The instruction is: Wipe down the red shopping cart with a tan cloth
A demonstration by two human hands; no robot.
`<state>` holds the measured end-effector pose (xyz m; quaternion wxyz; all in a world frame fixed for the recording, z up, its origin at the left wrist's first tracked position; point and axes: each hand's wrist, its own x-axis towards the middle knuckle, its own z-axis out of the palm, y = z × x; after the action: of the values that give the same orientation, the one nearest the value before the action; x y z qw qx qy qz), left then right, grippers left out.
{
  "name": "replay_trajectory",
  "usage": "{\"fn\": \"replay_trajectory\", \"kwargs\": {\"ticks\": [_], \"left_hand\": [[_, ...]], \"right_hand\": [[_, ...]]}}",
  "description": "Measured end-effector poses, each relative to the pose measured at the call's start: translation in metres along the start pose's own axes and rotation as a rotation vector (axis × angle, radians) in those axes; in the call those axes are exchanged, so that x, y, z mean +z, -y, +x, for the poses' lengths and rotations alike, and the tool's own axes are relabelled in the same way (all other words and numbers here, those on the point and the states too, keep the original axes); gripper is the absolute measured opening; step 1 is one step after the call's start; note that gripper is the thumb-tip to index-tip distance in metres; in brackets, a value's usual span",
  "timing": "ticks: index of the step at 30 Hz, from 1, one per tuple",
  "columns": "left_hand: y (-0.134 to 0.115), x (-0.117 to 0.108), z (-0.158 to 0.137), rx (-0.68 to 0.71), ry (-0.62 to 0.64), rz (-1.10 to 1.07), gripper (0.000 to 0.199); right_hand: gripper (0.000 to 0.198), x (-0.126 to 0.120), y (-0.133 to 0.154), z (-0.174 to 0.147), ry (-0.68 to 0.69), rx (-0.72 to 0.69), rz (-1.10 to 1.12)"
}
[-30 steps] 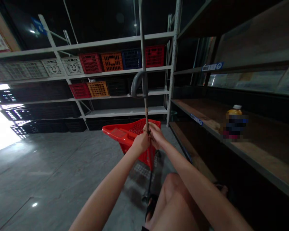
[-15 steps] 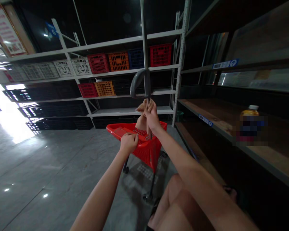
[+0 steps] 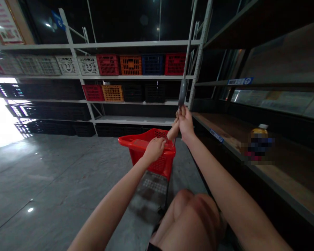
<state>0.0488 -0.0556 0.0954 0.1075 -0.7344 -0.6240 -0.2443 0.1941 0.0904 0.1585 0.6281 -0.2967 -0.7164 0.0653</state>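
My right hand (image 3: pixel 186 123) is closed around the lower end of a long thin metal pole (image 3: pixel 188 45). A grey looped handle (image 3: pixel 182 92) sits on the pole just above my fingers, seen nearly edge-on. A tan, soft-looking piece (image 3: pixel 173 130) hangs below that grip. My left hand (image 3: pixel 155 149), fingers curled, is at the near rim of a red plastic shopping cart (image 3: pixel 138 148). Whether it touches the rim or holds something small, I cannot tell.
White-framed shelving (image 3: pixel 136 77) behind holds rows of plastic crates (image 3: pixel 131 65). On the right, a wooden shelf (image 3: pixel 225 122) carries a bottle (image 3: pixel 260 131) with a blurred label. My bent knees (image 3: pixel 188 216) are below, above the grey floor (image 3: pixel 47 174).
My right hand has moved right with the pole, which now leans right and has turned its looped handle edge-on. My left hand has shifted right along the cart's near side. The view has shifted too.
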Motion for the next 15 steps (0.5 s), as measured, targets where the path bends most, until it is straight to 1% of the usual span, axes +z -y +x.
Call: {"fn": "replay_trajectory", "kwargs": {"ticks": [1, 2, 3, 4, 6, 8, 9, 11, 13, 14, 15], "left_hand": [[0.01, -0.008, 0.001, 0.02, -0.025, -0.003, 0.036], [0.023, -0.016, 0.001, 0.019, -0.052, 0.012, 0.036], [0.037, -0.023, 0.0, -0.002, -0.066, 0.05, 0.036], [0.052, -0.03, -0.003, -0.042, -0.057, 0.091, 0.038], [0.077, -0.037, -0.01, -0.141, 0.038, 0.146, 0.041], [0.091, -0.034, -0.019, -0.241, 0.152, 0.208, 0.049], [0.092, -0.03, -0.024, -0.284, 0.187, 0.245, 0.055], [0.086, -0.019, -0.03, -0.345, 0.185, 0.318, 0.065], [0.074, -0.008, -0.032, -0.37, 0.129, 0.357, 0.07], [0.067, -0.004, -0.031, -0.372, 0.103, 0.364, 0.072], [0.06, 0.0, -0.03, -0.372, 0.082, 0.369, 0.073]], "right_hand": [[0.057, -0.004, -0.003, 0.008, -0.038, 0.036, -0.012], [0.06, -0.008, -0.007, 0.009, -0.061, 0.074, -0.025], [0.062, -0.01, -0.011, 0.002, -0.065, 0.102, -0.045], [0.064, -0.012, -0.015, -0.012, -0.052, 0.12, -0.065], [0.063, -0.015, -0.023, -0.056, -0.011, 0.159, -0.081], [0.055, -0.022, -0.032, -0.108, 0.046, 0.196, -0.054], [0.05, -0.027, -0.035, -0.132, 0.07, 0.201, -0.038], [0.045, -0.038, -0.037, -0.168, 0.028, 0.205, -0.039], [0.043, -0.045, -0.029, -0.186, -0.017, 0.186, -0.095], [0.041, -0.045, -0.021, -0.188, -0.01, 0.165, -0.137], [0.041, -0.042, -0.01, -0.188, 0.025, 0.134, -0.176]]}}
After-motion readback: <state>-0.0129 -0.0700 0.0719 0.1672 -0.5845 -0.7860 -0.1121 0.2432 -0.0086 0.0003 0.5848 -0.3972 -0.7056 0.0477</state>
